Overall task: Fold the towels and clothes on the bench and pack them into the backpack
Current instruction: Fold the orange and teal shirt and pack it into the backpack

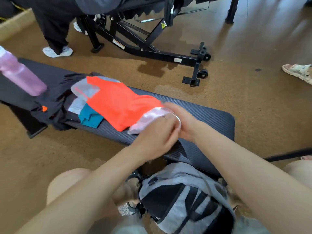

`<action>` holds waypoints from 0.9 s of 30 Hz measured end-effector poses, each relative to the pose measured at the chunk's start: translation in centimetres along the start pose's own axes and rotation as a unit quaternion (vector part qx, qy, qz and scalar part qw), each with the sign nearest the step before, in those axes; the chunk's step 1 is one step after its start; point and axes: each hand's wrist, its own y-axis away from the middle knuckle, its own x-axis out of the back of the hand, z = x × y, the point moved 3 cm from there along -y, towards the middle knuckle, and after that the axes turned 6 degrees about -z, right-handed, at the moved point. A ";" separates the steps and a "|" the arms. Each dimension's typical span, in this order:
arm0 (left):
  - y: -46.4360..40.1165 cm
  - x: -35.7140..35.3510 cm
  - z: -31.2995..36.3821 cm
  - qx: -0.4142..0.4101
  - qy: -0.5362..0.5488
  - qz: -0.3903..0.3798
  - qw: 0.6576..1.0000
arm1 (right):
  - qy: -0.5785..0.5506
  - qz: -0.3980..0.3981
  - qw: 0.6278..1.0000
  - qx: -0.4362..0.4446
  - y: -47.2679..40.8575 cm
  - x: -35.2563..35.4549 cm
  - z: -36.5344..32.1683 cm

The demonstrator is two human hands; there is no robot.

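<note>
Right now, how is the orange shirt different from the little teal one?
The orange shirt is bigger and spread out on top; the teal cloth is smaller, folded, and partly tucked under it. The orange shirt has pale sleeves; the teal cloth is one colour. Both lie on the black bench.

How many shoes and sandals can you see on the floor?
4, maybe more hidden. A white shoe sits far left by dark trousers, another white shoe behind the black frame, a beige sandal at the right edge, and a dark shoe beside the backpack.
</note>
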 end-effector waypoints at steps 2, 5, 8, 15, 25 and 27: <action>-0.1 -1.9 2.1 -0.029 0.002 -0.024 0.999 | 0.083 0.081 0.993 -0.001 0.9 1.6 0.3; 0.4 -3.7 2.6 -0.033 -0.004 -0.027 0.999 | 0.118 0.201 0.972 0.017 2.9 5.1 1.1; 1.0 -4.4 0.0 0.093 -0.020 -0.024 0.995 | 0.122 0.229 0.965 0.022 5.5 8.2 1.6; 4.1 -4.3 -6.3 0.272 -0.204 -0.114 0.933 | 0.309 0.345 0.886 0.031 9.5 14.2 2.7; 3.4 -3.1 -7.2 0.267 -0.249 -0.111 0.924 | 0.684 0.348 0.634 0.095 9.3 12.0 2.4; 3.2 -3.0 -7.4 0.294 -0.221 -0.100 0.925 | 0.694 0.241 0.662 0.148 8.4 9.5 3.4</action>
